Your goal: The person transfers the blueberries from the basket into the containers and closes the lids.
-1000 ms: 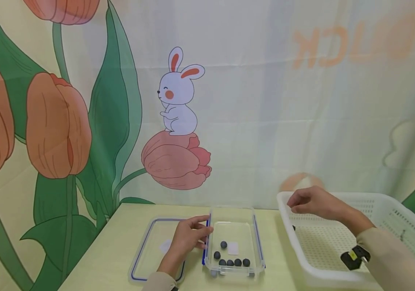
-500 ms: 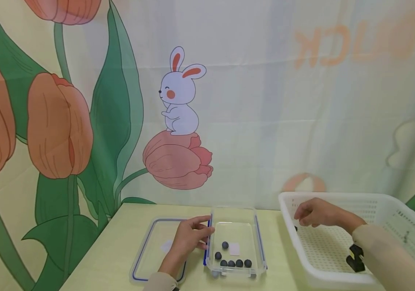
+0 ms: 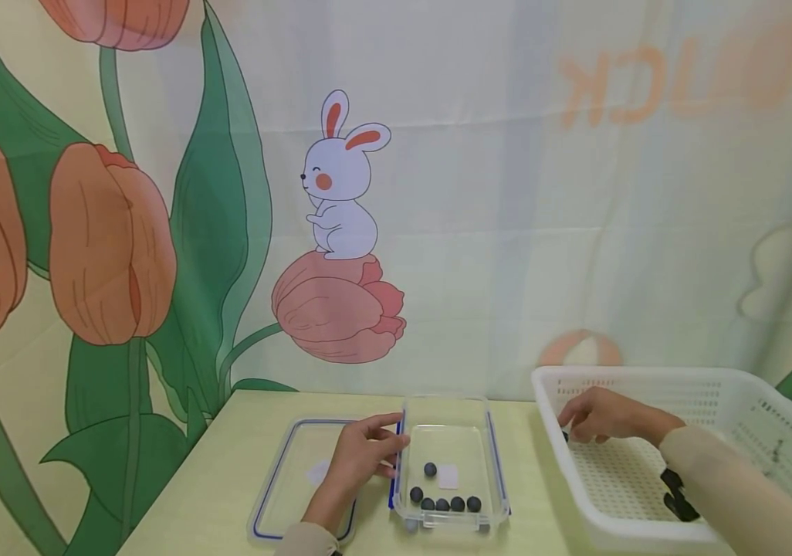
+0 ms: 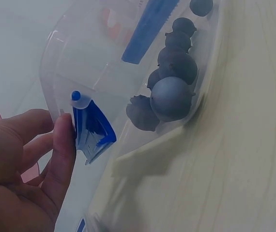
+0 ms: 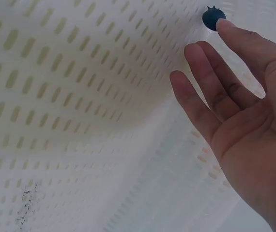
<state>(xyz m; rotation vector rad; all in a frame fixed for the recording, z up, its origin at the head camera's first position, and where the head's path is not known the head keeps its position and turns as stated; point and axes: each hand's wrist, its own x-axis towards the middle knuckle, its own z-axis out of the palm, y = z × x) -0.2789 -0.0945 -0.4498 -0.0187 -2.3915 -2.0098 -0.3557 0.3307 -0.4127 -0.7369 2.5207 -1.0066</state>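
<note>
My left hand (image 3: 357, 455) holds the left side of a clear plastic food container (image 3: 496, 463), thumb and fingers at its rim. In the left wrist view the thumb is beside a blue latch (image 4: 93, 128). Several blueberries (image 3: 457, 504) lie inside, most of them lined up along the near end. Down in a white perforated basket (image 3: 564, 483) is my right hand (image 3: 604, 415). Its foremost fingertip touches a single blueberry (image 5: 211, 18) by the basket's left wall, the other fingers spread loosely and not wrapped around it.
A clear lid with a blue seal (image 3: 269, 471) lies flat left of the container, partly behind the left forearm. The basket's raised walls surround the right hand. A printed curtain (image 3: 465, 232) hangs behind the table (image 3: 208, 479).
My right hand has lowered from above the basket's left rim to the blueberry inside. One berry in the container has shifted slightly nearer. The left hand keeps its place.
</note>
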